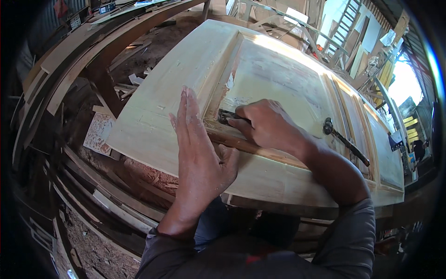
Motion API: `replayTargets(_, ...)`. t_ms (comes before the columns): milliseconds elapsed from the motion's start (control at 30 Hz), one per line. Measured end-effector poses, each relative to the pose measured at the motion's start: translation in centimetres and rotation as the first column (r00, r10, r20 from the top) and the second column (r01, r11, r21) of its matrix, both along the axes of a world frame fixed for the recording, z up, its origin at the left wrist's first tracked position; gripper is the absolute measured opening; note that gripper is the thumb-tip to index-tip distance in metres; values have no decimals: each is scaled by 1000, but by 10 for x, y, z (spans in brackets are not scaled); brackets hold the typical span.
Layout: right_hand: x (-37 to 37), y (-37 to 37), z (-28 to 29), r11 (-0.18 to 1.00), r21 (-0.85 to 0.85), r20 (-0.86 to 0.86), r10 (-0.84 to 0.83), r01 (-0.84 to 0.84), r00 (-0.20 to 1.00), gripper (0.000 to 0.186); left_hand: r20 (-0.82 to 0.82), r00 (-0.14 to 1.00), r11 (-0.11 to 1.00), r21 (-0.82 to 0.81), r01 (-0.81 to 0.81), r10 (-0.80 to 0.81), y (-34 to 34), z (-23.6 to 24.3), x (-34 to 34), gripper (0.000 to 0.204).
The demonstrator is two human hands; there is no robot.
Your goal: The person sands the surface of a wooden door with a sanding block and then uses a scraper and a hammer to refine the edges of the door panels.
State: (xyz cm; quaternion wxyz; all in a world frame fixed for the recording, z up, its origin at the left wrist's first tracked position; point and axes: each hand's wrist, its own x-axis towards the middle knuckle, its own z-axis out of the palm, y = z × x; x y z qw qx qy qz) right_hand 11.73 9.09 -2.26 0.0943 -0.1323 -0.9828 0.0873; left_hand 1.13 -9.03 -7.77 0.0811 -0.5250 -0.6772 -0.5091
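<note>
A pale wooden panelled door [153,111] lies flat in front of me. My right hand [272,123] is closed around a small dark tool [226,115], whose exact kind I cannot make out. Its end is at the near-left corner of a recessed panel [278,83], by the brown moulding [251,146]. Smears of pale filler mark the panel and its edges. Left of that corner, my left hand [197,149] is open and holds nothing, its dusty fingers stretched out and its thumb apart. A hammer [346,139] lies across the door, right of my right forearm.
Long boards [69,60] rest on a wooden frame at the left. A speckled board [99,132] sits low beside the door's left edge. Wood shavings and offcuts litter the ground. A ladder [344,28] and leaning planks stand at the far right.
</note>
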Motion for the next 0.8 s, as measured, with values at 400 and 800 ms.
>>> replayTargets(400,12,19,-14,999,-49,40,-6,8,999,27,-5,999,985,168,39,-38,-14,-15,-15,111)
replayTargets(800,-9,7,5,998,-55,134,-25,33,991,30,-72,997,984,177,37,-24,-9,-19,-13,114)
